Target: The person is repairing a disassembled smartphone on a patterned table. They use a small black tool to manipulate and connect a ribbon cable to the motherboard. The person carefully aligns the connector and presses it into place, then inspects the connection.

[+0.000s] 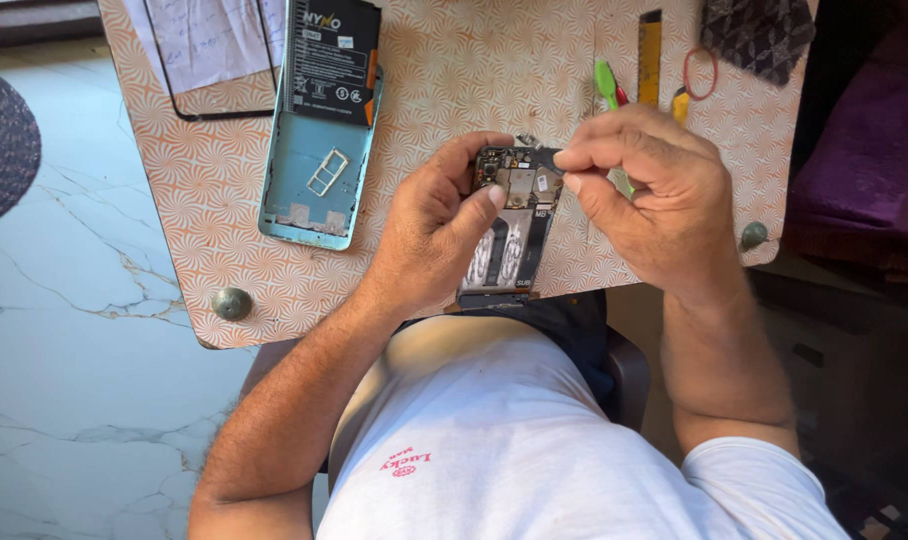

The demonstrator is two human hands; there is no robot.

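Observation:
An opened phone [511,225] with its circuit board bare lies on the orange patterned board [444,80] near its front edge. My left hand [429,230] grips the phone's left side, thumb resting on the board parts. My right hand [644,190] hovers at the phone's upper right, fingers pinched on a small thin tool whose tip touches the circuit board. The tool is mostly hidden by my fingers.
A light blue phone back cover [309,170] lies to the left with a black battery [329,60] on its upper end. A glass panel frame [209,60], green tool [606,82], yellow tool [650,55], red rubber band [701,72] and dark cloth [759,35] sit farther back. Marble floor lies left.

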